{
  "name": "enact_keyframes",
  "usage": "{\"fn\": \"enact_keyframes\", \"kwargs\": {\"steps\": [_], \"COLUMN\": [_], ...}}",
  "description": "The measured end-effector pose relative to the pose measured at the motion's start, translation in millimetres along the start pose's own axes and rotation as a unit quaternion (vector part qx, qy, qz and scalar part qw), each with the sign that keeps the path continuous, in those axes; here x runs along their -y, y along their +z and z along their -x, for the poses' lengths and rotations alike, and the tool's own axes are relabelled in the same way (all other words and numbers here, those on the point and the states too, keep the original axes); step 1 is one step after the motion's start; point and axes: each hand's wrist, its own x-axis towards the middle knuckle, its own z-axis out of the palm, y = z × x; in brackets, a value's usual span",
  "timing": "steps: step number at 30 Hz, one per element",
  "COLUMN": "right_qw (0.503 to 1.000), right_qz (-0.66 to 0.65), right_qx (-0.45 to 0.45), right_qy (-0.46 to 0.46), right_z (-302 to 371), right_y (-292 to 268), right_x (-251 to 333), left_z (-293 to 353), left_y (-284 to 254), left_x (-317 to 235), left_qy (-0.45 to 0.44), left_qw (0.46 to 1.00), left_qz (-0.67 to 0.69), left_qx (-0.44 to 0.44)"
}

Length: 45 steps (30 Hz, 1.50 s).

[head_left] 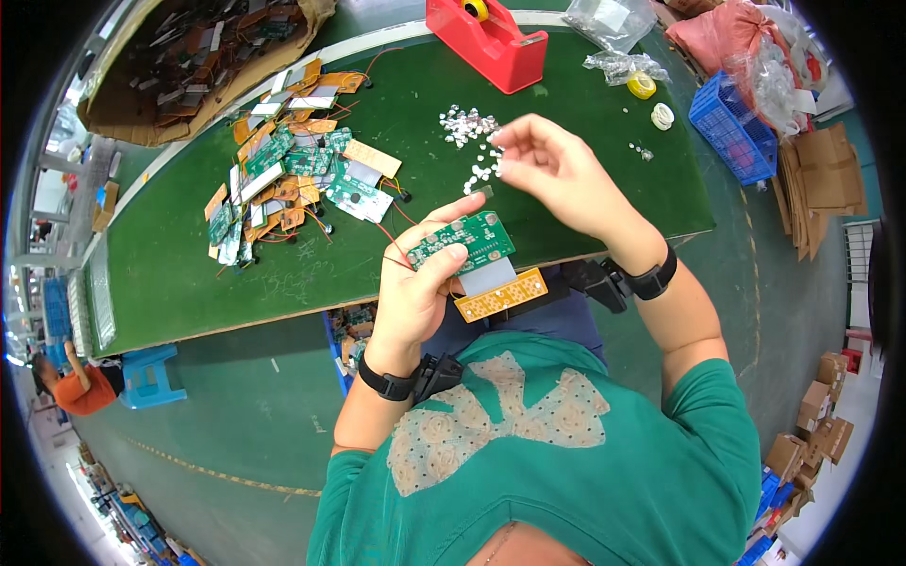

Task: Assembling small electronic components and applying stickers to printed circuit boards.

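My left hand [412,294] is closed on a green circuit board [484,231], with the thumb across its face. A grey ribbon [488,276] joins that board to an orange perforated board [500,295] hanging over the table's near edge. Thin red wires trail from the green board's left side. Beside a scatter of small white pieces [465,125], my right hand [557,170] has its thumb and forefinger curved and apart. White bits lie by its fingertips; none is clearly gripped.
Left on the green table [330,274] lies a pile of wired circuit boards [283,179]. Behind it stands a carton of parts [123,118]. A red tape dispenser [491,47], tape rolls [642,85] and plastic bags are at the back. A blue crate [731,132] stands right; another person [85,389] is far left.
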Motion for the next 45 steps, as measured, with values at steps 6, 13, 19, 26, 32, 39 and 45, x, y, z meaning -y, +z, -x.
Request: {"fn": "enact_keyframes", "kwargs": {"steps": [6,13,19,26,32,39,45], "right_qw": [0.937,0.955,0.964,0.958,0.968,0.978,0.999], "right_qz": [-0.258,-0.221,-0.198,-0.235,-0.189,-0.140,-0.003], "right_qx": [0.080,0.092,0.089,0.127,0.133,0.113,-0.008], "right_qy": [0.221,0.172,0.153,0.107,0.096,0.110,0.053], "right_z": [8.6,3.9,-0.1,6.4,5.8,6.0,13.5], "right_y": [3.7,9.4,5.7,2.0,6.7,16.0,29.2], "right_x": [-11.4,-15.0,-7.4,12.0,12.3,4.4,9.6], "left_z": [-0.2,-1.0,0.0,1.0,0.5,2.7,5.4], "left_y": [-0.6,-2.8,-0.3,-1.2,-3.8,-4.2,6.5], "left_x": [-0.8,0.5,1.3,0.8,4.4,4.2,2.4], "left_qy": [0.002,-0.012,-0.020,0.001,0.015,0.005,0.064], "left_qw": [1.000,1.000,0.999,0.991,0.988,0.988,0.977], "left_qz": [0.008,0.009,0.002,-0.090,-0.115,-0.118,-0.159], "left_qx": [-0.007,-0.014,-0.049,-0.100,-0.102,-0.101,-0.127]}}
